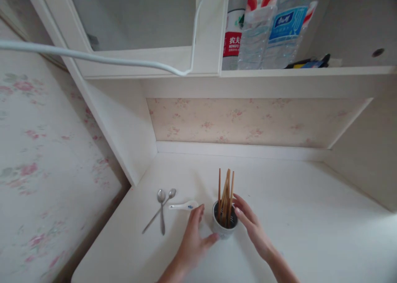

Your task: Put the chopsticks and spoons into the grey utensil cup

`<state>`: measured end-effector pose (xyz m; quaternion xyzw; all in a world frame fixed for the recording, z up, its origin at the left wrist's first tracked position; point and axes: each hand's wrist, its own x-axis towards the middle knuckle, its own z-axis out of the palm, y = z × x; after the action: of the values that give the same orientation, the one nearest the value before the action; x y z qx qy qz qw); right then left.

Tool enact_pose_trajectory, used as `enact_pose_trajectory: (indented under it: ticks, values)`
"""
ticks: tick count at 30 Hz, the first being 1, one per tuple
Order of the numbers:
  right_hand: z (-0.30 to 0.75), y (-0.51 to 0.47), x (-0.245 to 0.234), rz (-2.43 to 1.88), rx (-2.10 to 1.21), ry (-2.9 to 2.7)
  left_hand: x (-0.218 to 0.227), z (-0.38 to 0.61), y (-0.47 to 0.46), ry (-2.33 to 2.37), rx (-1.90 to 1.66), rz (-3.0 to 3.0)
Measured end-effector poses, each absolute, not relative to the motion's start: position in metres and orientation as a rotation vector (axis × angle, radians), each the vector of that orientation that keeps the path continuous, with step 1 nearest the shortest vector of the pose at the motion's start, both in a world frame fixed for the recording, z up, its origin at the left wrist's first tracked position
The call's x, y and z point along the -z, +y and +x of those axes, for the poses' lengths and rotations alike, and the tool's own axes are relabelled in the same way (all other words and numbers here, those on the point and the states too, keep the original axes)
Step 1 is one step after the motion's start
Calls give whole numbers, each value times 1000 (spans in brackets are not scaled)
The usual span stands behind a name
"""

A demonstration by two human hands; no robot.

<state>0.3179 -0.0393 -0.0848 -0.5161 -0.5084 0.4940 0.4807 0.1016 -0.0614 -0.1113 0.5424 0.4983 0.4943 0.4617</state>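
Observation:
A pale cup (223, 232) with a dark inside stands upright on the white desk, and several wooden chopsticks (219, 188) stick up out of it. My left hand (194, 237) is at the cup's left, slightly blurred, its thumb spread from the fingers and its thumb tip near the cup's front. On the other side, my right hand (252, 225) has its fingers stretched out by the rim; whether they touch it I cannot tell. A white spoon (181, 206) with a blue mark lies just beyond my left fingers. Further left, two metal spoons (161, 197) lie crossed.
A white desk (294, 217) spreads around the cup, with its left edge beside a floral-papered wall. Overhead, a shelf (310, 71) holds several plastic bottles (283, 30). A white cable (124, 61) hangs across the upper left, in front of the cabinet.

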Motion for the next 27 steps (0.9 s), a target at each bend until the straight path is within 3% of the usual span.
enact_pose_trajectory:
  ticks: [5, 11, 18, 27]
  values:
    - [322, -42, 106, -1238, -1219, -1168, 97, 26, -55, 1702, -1182, 1394]
    - [323, -50, 138, -1240, -1132, -931, 78, -45, -18, 2195, -626, 1654]
    - [322, -65, 148, -1436, -996, -968, 89, -52, 4, 2235, -273, 1746]
    - [317, -63, 139, -1437, -962, -1075, 95, -52, 10, 2161, -262, 1740]
